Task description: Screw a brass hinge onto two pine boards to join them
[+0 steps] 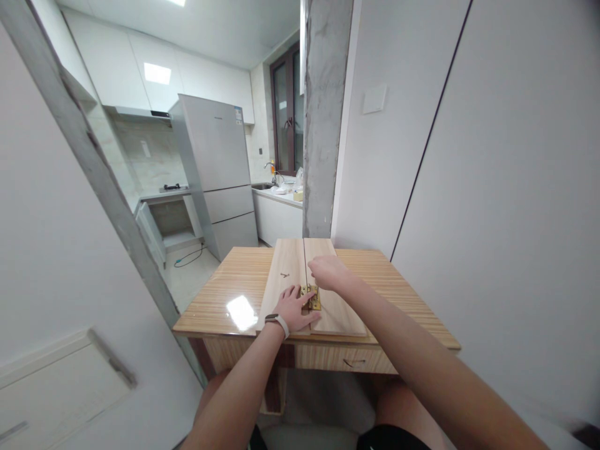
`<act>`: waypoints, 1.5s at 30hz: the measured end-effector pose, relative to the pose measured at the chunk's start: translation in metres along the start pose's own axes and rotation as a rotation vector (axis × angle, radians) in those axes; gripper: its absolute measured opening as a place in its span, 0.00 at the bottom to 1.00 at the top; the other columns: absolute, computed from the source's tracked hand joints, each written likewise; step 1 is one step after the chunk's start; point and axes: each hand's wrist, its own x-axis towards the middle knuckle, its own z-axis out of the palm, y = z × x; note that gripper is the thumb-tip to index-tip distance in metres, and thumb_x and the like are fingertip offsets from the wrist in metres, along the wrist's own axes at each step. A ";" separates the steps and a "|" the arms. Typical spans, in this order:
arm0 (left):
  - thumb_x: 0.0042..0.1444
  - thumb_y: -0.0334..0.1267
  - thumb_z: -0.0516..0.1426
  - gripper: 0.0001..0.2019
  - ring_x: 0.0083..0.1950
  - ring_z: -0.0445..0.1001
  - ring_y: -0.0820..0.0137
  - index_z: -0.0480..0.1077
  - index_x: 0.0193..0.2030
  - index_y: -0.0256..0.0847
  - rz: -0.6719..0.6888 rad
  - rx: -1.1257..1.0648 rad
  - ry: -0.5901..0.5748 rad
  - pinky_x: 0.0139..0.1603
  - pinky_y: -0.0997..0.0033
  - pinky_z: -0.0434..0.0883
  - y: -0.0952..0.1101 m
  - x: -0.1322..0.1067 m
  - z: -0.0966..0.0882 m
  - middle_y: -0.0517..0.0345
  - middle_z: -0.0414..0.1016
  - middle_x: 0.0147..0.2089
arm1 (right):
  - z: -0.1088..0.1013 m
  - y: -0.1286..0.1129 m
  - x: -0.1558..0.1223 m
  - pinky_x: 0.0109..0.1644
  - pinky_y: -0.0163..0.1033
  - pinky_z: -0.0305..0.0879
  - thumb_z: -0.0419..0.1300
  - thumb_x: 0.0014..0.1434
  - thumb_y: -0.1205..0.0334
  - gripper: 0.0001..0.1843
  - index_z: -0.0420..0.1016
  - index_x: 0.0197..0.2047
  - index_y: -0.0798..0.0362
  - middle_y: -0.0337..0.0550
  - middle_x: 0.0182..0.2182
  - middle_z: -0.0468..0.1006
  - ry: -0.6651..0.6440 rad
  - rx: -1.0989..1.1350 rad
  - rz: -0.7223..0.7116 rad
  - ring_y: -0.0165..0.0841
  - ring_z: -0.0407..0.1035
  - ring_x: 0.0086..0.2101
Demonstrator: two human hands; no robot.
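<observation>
Two pale wooden boards lie side by side, the left board [281, 259] and the right board [342, 315], with a narrow dark seam between them. A brass-coloured hinge [315, 302] spans the seam near the front. My left hand [293, 309], a band on its wrist, rests with fingers spread over the boards and partly covers the hinge. Just beyond the hinge, my right hand [328, 272] is closed above the right board; whatever its fingers hold is hidden. A few small screws [284, 275] lie on the left board.
Under the boards stands a wood-grain table [220, 294] with a drawer handle [354, 362] at its front. A white wall [469, 187] rises on the right, a grey pillar [325, 125] behind. Further back are a fridge [220, 150] and a sink counter [281, 209].
</observation>
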 end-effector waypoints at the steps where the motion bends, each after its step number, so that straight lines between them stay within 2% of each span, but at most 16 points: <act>1: 0.55 0.74 0.49 0.40 0.74 0.48 0.45 0.59 0.71 0.61 0.002 0.000 0.003 0.71 0.41 0.48 0.000 0.000 0.000 0.53 0.53 0.75 | 0.000 -0.001 0.001 0.50 0.42 0.68 0.56 0.65 0.61 0.14 0.79 0.48 0.58 0.61 0.46 0.81 -0.013 0.002 0.015 0.45 0.76 0.48; 5: 0.55 0.74 0.48 0.40 0.74 0.49 0.45 0.59 0.71 0.61 0.007 0.004 0.012 0.70 0.41 0.49 -0.001 0.000 0.001 0.51 0.54 0.74 | 0.002 -0.003 0.004 0.51 0.43 0.68 0.55 0.66 0.59 0.16 0.79 0.49 0.58 0.63 0.46 0.81 -0.036 0.005 0.078 0.45 0.76 0.49; 9: 0.56 0.74 0.49 0.40 0.74 0.48 0.45 0.59 0.71 0.61 0.009 0.003 0.009 0.71 0.41 0.48 -0.001 -0.001 0.000 0.52 0.53 0.75 | 0.007 0.000 0.003 0.45 0.43 0.70 0.56 0.66 0.53 0.19 0.74 0.53 0.57 0.60 0.45 0.81 -0.028 0.038 0.066 0.46 0.77 0.45; 12: 0.56 0.73 0.49 0.39 0.74 0.49 0.46 0.59 0.71 0.61 0.006 0.007 0.011 0.71 0.42 0.48 -0.001 -0.001 0.000 0.53 0.53 0.75 | 0.009 0.002 0.000 0.43 0.42 0.70 0.60 0.63 0.56 0.22 0.70 0.57 0.58 0.59 0.48 0.79 -0.048 0.053 0.051 0.46 0.77 0.44; 19: 0.56 0.74 0.49 0.40 0.74 0.50 0.45 0.60 0.71 0.60 0.014 0.013 0.026 0.70 0.41 0.50 -0.001 0.000 0.002 0.51 0.55 0.74 | 0.001 0.005 -0.006 0.46 0.41 0.67 0.54 0.67 0.61 0.12 0.76 0.49 0.54 0.55 0.46 0.79 0.003 -0.013 -0.002 0.43 0.75 0.47; 24: 0.56 0.74 0.48 0.39 0.74 0.50 0.45 0.60 0.71 0.60 0.017 0.021 0.026 0.70 0.41 0.50 -0.002 0.000 0.002 0.51 0.55 0.74 | 0.003 0.005 -0.006 0.45 0.40 0.67 0.54 0.67 0.62 0.12 0.76 0.48 0.54 0.54 0.44 0.79 0.050 -0.013 -0.015 0.42 0.75 0.45; 34: 0.56 0.75 0.48 0.40 0.74 0.51 0.46 0.61 0.70 0.60 0.019 0.021 0.032 0.70 0.41 0.50 -0.002 0.000 0.002 0.51 0.55 0.74 | 0.001 0.003 0.000 0.47 0.41 0.67 0.57 0.64 0.60 0.13 0.78 0.47 0.55 0.57 0.46 0.81 0.002 0.005 -0.016 0.43 0.76 0.47; 41: 0.56 0.75 0.47 0.40 0.74 0.51 0.45 0.60 0.70 0.61 0.021 0.019 0.032 0.70 0.41 0.50 -0.003 -0.001 0.002 0.50 0.55 0.74 | 0.010 0.002 0.008 0.43 0.41 0.68 0.53 0.67 0.59 0.16 0.79 0.45 0.58 0.60 0.43 0.82 -0.001 0.018 0.108 0.45 0.77 0.45; 45: 0.56 0.75 0.47 0.40 0.74 0.51 0.45 0.60 0.70 0.60 0.024 0.016 0.038 0.70 0.41 0.50 -0.003 0.000 0.003 0.50 0.55 0.74 | 0.015 0.004 0.005 0.46 0.43 0.68 0.54 0.67 0.51 0.20 0.73 0.52 0.56 0.60 0.46 0.80 -0.013 0.067 0.115 0.46 0.76 0.46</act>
